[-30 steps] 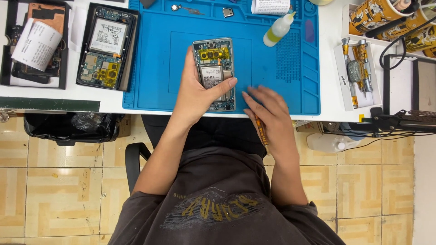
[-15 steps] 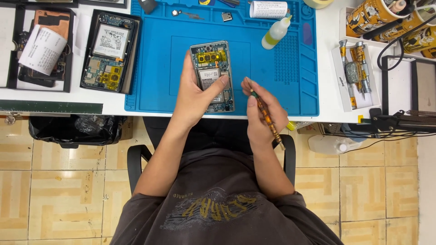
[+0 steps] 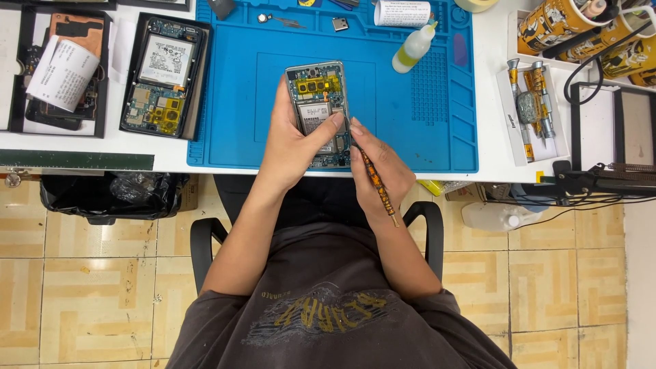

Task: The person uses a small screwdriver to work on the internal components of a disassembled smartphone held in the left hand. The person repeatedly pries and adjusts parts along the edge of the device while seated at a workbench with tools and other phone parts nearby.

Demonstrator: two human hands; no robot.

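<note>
An opened smartphone (image 3: 316, 96) with its back cover off lies on the blue work mat (image 3: 410, 130), its circuit board and battery showing. My left hand (image 3: 290, 140) grips the phone along its left edge, thumb pressed on the battery. My right hand (image 3: 379, 171) holds an orange-and-black patterned screwdriver (image 3: 374, 183) like a pen, its tip touching the phone's right edge near the middle.
A second opened phone (image 3: 160, 75) lies in a black tray left of the mat, beside another tray with a rolled paper (image 3: 61, 72). A small squeeze bottle (image 3: 413, 48) stands on the mat. Screwdrivers (image 3: 529, 102) and yellow cups (image 3: 557, 20) sit at right. A black bin (image 3: 109, 195) hangs below the table.
My right hand has picked up the screwdriver from the mat's front edge and brought its tip to the phone. The left hand keeps hold of the phone.
</note>
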